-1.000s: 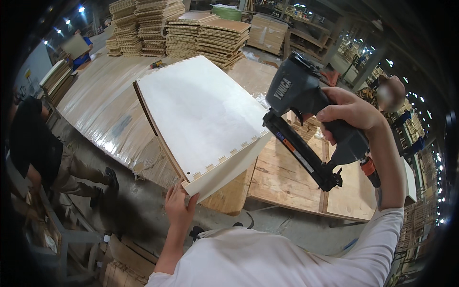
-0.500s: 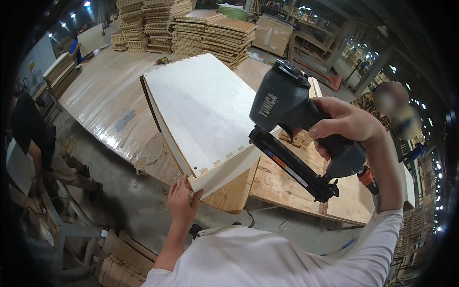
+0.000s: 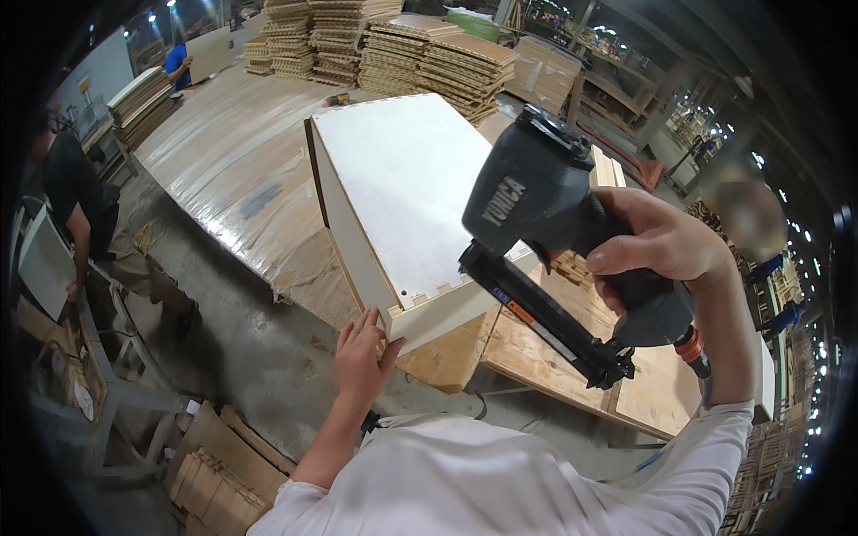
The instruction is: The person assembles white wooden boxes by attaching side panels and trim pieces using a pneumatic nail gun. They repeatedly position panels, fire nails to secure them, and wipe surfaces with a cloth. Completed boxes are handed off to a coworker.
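Note:
A black pneumatic nail gun (image 3: 527,192) is gripped in my right hand (image 3: 666,237), the fingers wrapped round its handle. Its long magazine (image 3: 541,317) slants down to the right, and an orange-ringed hose fitting (image 3: 690,347) sits at the handle's end. The gun's nose is raised and appears apart from the wooden box (image 3: 411,192), though it overlaps the box's right side in view. The box has a pale top panel with notched joints along its near edge. At its near left corner, my left hand (image 3: 362,353) holds it, fingers on the side and thumb at the front panel.
The box rests over a broad plywood-topped work surface (image 3: 201,147). Stacks of notched boards (image 3: 389,58) stand at the back, with a small power tool (image 3: 337,100) before them. More wood pieces (image 3: 572,268) lie right of the box. People work at left, far left and right.
The whole view has shifted, so the box and my left hand appear farther right. More of the box's left side shows. Both hands keep their holds.

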{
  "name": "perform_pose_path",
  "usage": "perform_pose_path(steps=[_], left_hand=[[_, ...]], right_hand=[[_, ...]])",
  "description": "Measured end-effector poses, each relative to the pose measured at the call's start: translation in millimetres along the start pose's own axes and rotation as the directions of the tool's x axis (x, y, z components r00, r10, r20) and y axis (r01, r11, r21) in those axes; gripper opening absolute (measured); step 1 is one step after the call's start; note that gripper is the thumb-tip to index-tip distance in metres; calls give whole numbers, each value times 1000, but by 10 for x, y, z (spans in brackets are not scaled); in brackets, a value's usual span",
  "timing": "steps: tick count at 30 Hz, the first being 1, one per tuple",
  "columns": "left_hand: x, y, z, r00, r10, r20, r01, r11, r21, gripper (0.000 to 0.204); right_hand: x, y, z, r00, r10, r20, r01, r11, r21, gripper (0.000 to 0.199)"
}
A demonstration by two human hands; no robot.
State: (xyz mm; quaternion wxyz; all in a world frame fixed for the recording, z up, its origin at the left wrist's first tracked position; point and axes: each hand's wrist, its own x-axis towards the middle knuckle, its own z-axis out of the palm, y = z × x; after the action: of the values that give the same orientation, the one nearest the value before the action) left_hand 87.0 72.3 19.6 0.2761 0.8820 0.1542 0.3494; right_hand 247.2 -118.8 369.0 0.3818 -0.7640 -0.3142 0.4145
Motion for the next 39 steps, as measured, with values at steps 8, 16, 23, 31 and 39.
perform_pose_path(steps=[8, 16, 23, 31, 39], left_hand=[[-4, 22, 3, 1000, 5, -12, -4, 1000, 27, 26], [-197, -157, 244, 999, -16, 43, 14, 998, 65, 33], [-131, -189, 273, 998, 53, -35, -54, 998, -23, 34], [-298, 179, 228, 989, 148, -27, -150, 983, -109, 17], [832, -1433, 156, 914, -309, -264, 299, 951, -79, 38]], right_hand=[[196, 16, 140, 987, -15, 157, 22, 999, -48, 32], [-192, 196, -60, 998, -60, -30, 60, 998, -14, 41], [-635, 1507, -476, 860, -99, -500, 128, 991, 24, 38], [22, 3783, -283, 650, 108, -752, -286, 952, -110, 29], [340, 4530, 87, 574, 87, -814, -709, 552, -440, 67]])
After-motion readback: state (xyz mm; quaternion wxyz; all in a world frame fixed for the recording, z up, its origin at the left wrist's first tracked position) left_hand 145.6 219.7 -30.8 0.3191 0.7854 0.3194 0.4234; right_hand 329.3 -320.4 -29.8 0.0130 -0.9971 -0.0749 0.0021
